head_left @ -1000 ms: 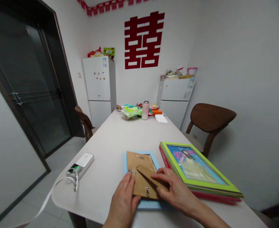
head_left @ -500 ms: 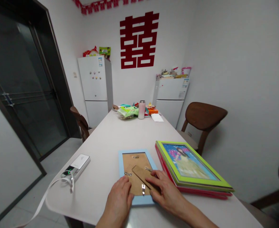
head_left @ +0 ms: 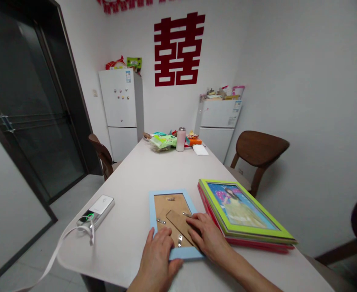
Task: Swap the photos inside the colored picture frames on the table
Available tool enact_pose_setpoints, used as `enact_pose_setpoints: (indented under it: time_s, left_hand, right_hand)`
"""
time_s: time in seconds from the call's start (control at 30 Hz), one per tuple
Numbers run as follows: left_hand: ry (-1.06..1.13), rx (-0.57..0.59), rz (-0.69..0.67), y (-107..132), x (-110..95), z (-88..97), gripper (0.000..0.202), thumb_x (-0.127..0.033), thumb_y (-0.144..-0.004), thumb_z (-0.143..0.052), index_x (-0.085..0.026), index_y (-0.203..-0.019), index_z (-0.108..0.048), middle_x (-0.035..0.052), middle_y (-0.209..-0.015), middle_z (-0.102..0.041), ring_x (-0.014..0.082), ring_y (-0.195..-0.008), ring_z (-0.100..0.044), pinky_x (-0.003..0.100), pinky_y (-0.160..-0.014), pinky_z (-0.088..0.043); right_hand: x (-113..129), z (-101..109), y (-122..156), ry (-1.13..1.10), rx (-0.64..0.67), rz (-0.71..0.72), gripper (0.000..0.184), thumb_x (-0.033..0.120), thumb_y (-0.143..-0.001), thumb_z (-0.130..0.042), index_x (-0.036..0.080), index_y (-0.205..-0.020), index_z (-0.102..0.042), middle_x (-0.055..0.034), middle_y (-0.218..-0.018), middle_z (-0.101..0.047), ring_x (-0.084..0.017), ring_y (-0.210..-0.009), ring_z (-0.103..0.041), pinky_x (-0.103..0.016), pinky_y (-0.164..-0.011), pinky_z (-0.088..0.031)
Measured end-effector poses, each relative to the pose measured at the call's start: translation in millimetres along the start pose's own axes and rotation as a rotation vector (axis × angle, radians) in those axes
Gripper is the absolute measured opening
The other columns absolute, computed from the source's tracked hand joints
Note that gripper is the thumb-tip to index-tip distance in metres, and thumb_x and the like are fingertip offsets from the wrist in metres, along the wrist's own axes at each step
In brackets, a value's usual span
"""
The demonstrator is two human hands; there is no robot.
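Note:
A light-blue picture frame (head_left: pixel 153 209) lies face down on the table, its brown backing board (head_left: pixel 163 207) showing with several small metal clips. The brown stand leg (head_left: pixel 178 225) lies slantwise across the board. My left hand (head_left: pixel 160 255) rests on the frame's lower left part, fingers spread over the rim and backing, thumb apart by the bottom rim. Over the right rim lies my right hand (head_left: pixel 207 235), its fingers extended onto the stand leg and near the right clip; its thumb is hard to make out. Neither hand is closed around anything.
Close on the right is a stack of frames, topped by a lime-green picture frame (head_left: pixel 242 207) with a photo. A power bank (head_left: pixel 97 211) with a white cable (head_left: pixel 56 251) lies left. Farther back stand a pink bottle (head_left: pixel 180 140) and green packets (head_left: pixel 163 142). Chairs flank the table.
My left fingers have spread farther onto the backing, with the thumb moved out below the rim. My right fingers have moved slightly up the stand leg, flatter than before. The view shifted slightly.

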State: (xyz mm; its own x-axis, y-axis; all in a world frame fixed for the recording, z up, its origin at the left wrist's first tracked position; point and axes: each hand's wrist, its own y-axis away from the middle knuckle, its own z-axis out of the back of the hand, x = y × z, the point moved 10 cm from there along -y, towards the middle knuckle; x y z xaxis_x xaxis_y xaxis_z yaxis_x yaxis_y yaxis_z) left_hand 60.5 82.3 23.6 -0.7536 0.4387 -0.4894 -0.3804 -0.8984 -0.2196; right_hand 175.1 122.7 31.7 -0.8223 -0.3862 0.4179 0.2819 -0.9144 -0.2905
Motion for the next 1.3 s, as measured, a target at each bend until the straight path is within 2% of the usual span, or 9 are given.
enact_pose_setpoints:
  time_s: [0.13, 0.23, 0.37, 0.53, 0.73, 0.9, 1.13, 1.23, 1.3]
  left_hand:
    - [0.009, 0.028, 0.011, -1, 4, -0.3, 0.024, -0.017, -0.059, -0.065, -0.017, -0.08, -0.054, 0.0098, -0.114, -0.054, 0.0217, -0.109, -0.045, 0.048, -0.099, -0.021]
    - [0.014, 0.029, 0.006, 0, 5, 0.3, 0.022, -0.016, -0.06, -0.063, -0.016, -0.081, -0.053, 0.0112, -0.114, -0.054, 0.0221, -0.11, -0.044, 0.049, -0.099, -0.019]
    - [0.023, 0.018, -0.02, 1, 4, 0.4, 0.023, -0.018, -0.061, -0.063, -0.017, -0.081, -0.053, 0.0115, -0.114, -0.053, 0.0227, -0.11, -0.045, 0.05, -0.099, -0.02]
    - [0.021, 0.018, -0.013, 0, 4, 1.1, 0.02, -0.02, -0.062, -0.062, -0.017, -0.08, -0.053, 0.0124, -0.114, -0.054, 0.0239, -0.109, -0.045, 0.051, -0.098, -0.021]
    - [0.048, 0.041, -0.013, 3, 6, 3.7, 0.021, -0.018, -0.061, -0.061, -0.018, -0.081, -0.054, 0.0105, -0.114, -0.054, 0.024, -0.111, -0.044, 0.052, -0.099, -0.019]
    - [0.062, 0.061, 0.013, 7, 10, 4.2, 0.027, -0.014, -0.062, -0.058, -0.017, -0.088, -0.053, 0.0112, -0.115, -0.053, 0.0226, -0.112, -0.043, 0.052, -0.1, -0.016]
    - [0.081, 0.026, 0.008, 9, 8, 9.0, 0.02, -0.014, -0.063, -0.056, -0.019, -0.083, -0.053, 0.009, -0.112, -0.055, 0.0222, -0.11, -0.044, 0.053, -0.099, -0.017]
    - [0.081, 0.02, -0.001, 9, 8, 9.4, 0.023, -0.014, -0.062, -0.057, -0.018, -0.085, -0.053, 0.0091, -0.109, -0.056, 0.0218, -0.108, -0.046, 0.052, -0.099, -0.018]
    - [0.078, 0.022, -0.016, 9, 8, 7.9, 0.025, -0.013, -0.062, -0.057, -0.018, -0.086, -0.053, 0.0094, -0.11, -0.056, 0.0223, -0.109, -0.045, 0.053, -0.099, -0.018]
  right_hand:
    - [-20, -2, -20, 0.108, -0.013, -0.106, 0.024, 0.016, -0.076, -0.041, 0.013, -0.086, -0.063, -0.0091, -0.081, -0.057, -0.018, -0.08, -0.051, -0.028, -0.076, -0.038]
    - [-24, -4, -32, 0.167, 0.003, -0.118, 0.023, 0.014, -0.075, -0.041, 0.014, -0.074, -0.064, -0.0082, -0.075, -0.057, -0.017, -0.076, -0.052, -0.026, -0.072, -0.038]
    - [-28, -5, -40, 0.177, 0.005, -0.105, 0.022, 0.014, -0.074, -0.041, 0.014, -0.07, -0.063, -0.0082, -0.075, -0.055, -0.017, -0.075, -0.05, -0.026, -0.07, -0.037]
    - [-28, -9, -40, 0.171, 0.017, -0.063, 0.02, 0.013, -0.072, -0.042, 0.015, -0.068, -0.062, -0.0063, -0.075, -0.053, -0.016, -0.076, -0.049, -0.026, -0.07, -0.036]
    - [-29, -8, -32, 0.144, -0.011, -0.077, 0.018, 0.011, -0.071, -0.041, 0.014, -0.065, -0.058, -0.0055, -0.076, -0.05, -0.015, -0.075, -0.047, -0.026, -0.071, -0.036]
    - [-27, -6, -24, 0.13, -0.021, -0.083, 0.016, 0.009, -0.069, -0.041, 0.014, -0.063, -0.055, -0.0052, -0.075, -0.049, -0.015, -0.074, -0.046, -0.025, -0.07, -0.036]
    - [-24, -3, -19, 0.099, -0.028, -0.09, 0.015, 0.011, -0.07, -0.042, 0.013, -0.068, -0.057, -0.0062, -0.077, -0.05, -0.016, -0.076, -0.046, -0.028, -0.073, -0.037]
    - [-10, 4, -11, 0.031, -0.063, -0.036, 0.021, 0.012, -0.072, -0.041, 0.013, -0.083, -0.059, -0.0082, -0.087, -0.051, -0.018, -0.084, -0.046, -0.03, -0.078, -0.036]
    - [9, 6, -3, -0.02, -0.062, 0.043, 0.024, 0.013, -0.074, -0.041, 0.016, -0.088, -0.06, -0.0082, -0.092, -0.051, -0.018, -0.088, -0.045, -0.031, -0.08, -0.036]
